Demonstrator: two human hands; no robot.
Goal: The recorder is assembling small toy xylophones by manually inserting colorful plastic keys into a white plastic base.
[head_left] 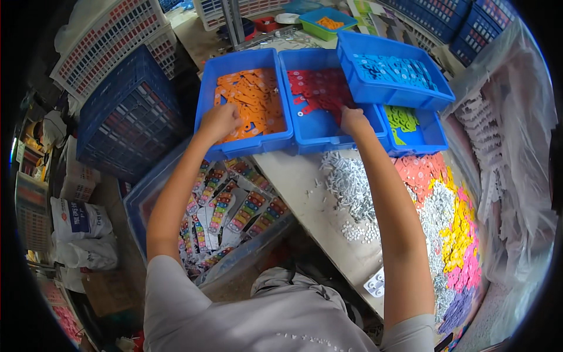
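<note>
My left hand [220,122] reaches over the near left side of a blue bin [206,76] of flat orange plastic pieces [255,97]. Its fingers are curled in, and what they hold, if anything, is hidden. In the middle blue bin [316,132], my right hand [353,120] is closed at the near edge of a heap of flat dark red plastic pieces [316,88], with some red pieces at its fingertips. A tilted blue bin [399,91] of light blue pieces rests on the right-hand bin [431,132], which holds lime green pieces [400,119].
Below the bins, a pile of silvery screws [352,182] and heaps of coral [419,173], yellow [457,232] and purple pieces [457,311] cover the table. A tub [138,217] of multicoloured assembled strips stands at lower left. Blue crates [129,117] stand left; plastic sheeting [522,117] hangs right.
</note>
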